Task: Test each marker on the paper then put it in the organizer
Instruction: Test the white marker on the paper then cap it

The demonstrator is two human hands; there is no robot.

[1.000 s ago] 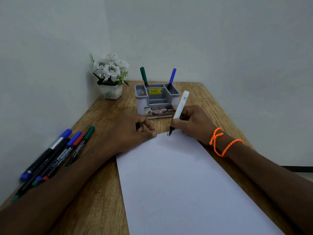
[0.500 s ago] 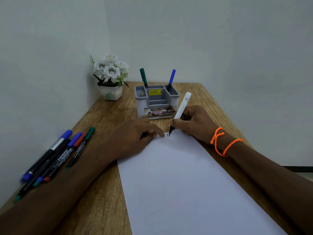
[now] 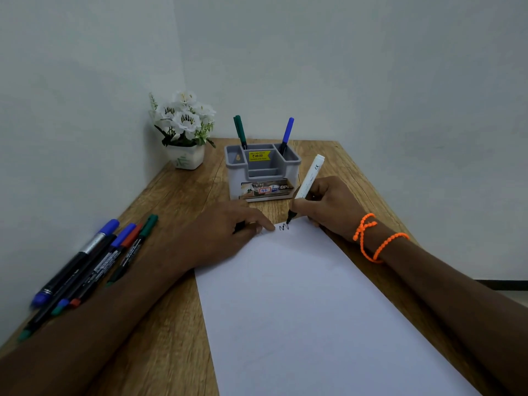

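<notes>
My right hand (image 3: pixel 328 207) holds a white marker (image 3: pixel 308 181) with its black tip on the far edge of the white paper (image 3: pixel 314 310), beside a small black zigzag scribble (image 3: pixel 283 227). My left hand (image 3: pixel 228 232) rests on the paper's far left corner with a small black object, probably the marker's cap (image 3: pixel 239 226), between its fingers. Just beyond my hands stands the grey organizer (image 3: pixel 263 172), with a green marker (image 3: pixel 240 132) and a blue marker (image 3: pixel 287 134) upright in its back compartments.
Several capped markers (image 3: pixel 94 261) in blue, red, green and black lie in a row along the left wall on the wooden table (image 3: pixel 171 324). A white pot of white flowers (image 3: pixel 185 132) stands in the far left corner. An orange bead bracelet (image 3: pixel 374 238) circles my right wrist.
The marker tip has drawn a short zigzag on the paper where there was only a dot. My left hand slid forward onto the paper's corner, fingers stretched out.
</notes>
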